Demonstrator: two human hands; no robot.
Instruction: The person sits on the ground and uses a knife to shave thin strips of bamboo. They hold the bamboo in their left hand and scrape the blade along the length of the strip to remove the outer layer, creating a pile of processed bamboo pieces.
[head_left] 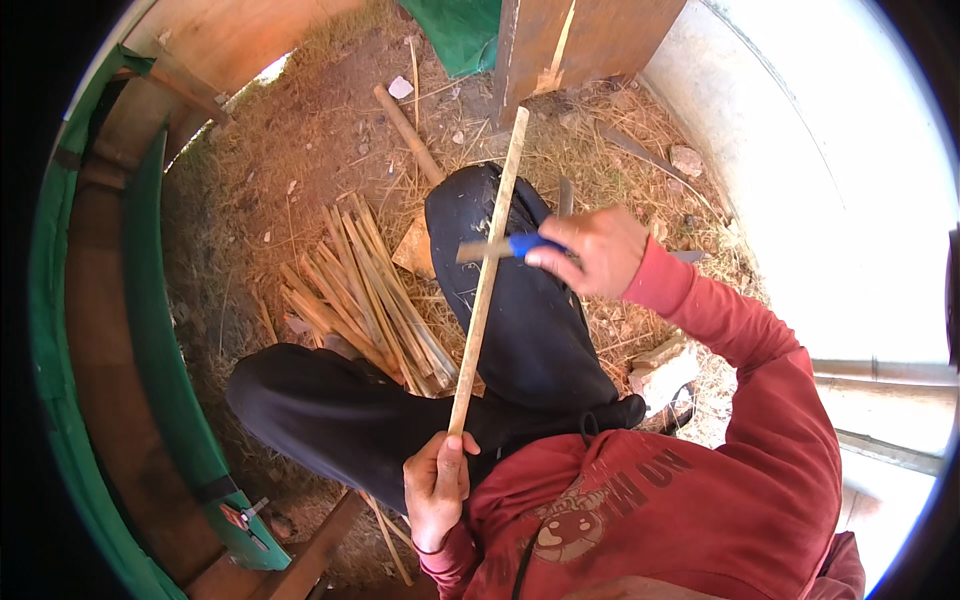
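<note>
My left hand (437,488) is closed around the lower end of a long, flat wooden strip (478,330). The strip slants up and away over my right thigh, its far end past the knee. In my right hand (598,248) is a knife with a blue handle (532,243), the fingers wrapped round it. Its short, wide blade (474,252) lies across the strip about midway along, pointing left. Whether the edge bites into the wood I cannot tell. Small pale shavings cling to my dark trousers (530,320).
A pile of split wooden strips (365,290) lies on the straw-strewn ground left of my knee. Beyond the knee is a round wooden pole (408,133). A wooden board (580,50) stands ahead, a pale wall (800,150) to the right, and a green-edged panel (165,330) to the left.
</note>
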